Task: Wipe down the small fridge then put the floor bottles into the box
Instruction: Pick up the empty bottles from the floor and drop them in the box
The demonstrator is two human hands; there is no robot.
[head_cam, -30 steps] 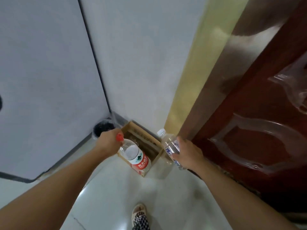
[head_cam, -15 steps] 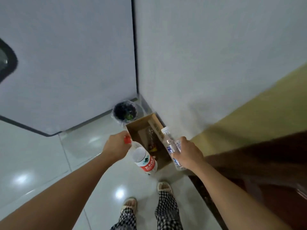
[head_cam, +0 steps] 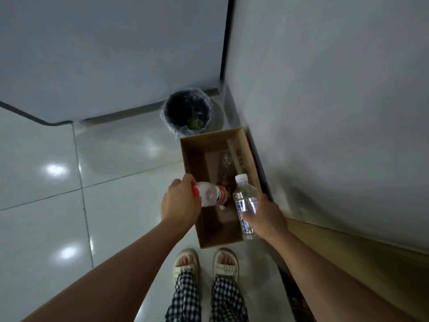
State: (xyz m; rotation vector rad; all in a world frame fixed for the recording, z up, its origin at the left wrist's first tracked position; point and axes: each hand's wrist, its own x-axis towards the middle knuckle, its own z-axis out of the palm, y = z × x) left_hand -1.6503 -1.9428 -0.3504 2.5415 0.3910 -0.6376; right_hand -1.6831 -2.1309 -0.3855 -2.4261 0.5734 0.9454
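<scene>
An open cardboard box (head_cam: 193, 159) stands on the floor against the right wall. My left hand (head_cam: 180, 203) grips a clear bottle with a red cap and red label (head_cam: 212, 194) by its neck, tilted over the box. My right hand (head_cam: 264, 217) holds a clear bottle with a white cap and blue label (head_cam: 245, 201) upright over the box's right side. At least one more clear bottle (head_cam: 226, 166) lies inside the box.
A round bin with a plastic liner (head_cam: 186, 111) sits in the corner just beyond the box. Glossy white floor tiles (head_cam: 116, 182) spread to the left. My feet in sandals (head_cam: 205, 263) stand right behind the box. A yellowish door frame (head_cam: 348, 252) runs along the right.
The view has swung down and left, the door is out of sight. Both hands have moved with their bottles over the box opening, and the red-capped bottle has tipped closer to level.
</scene>
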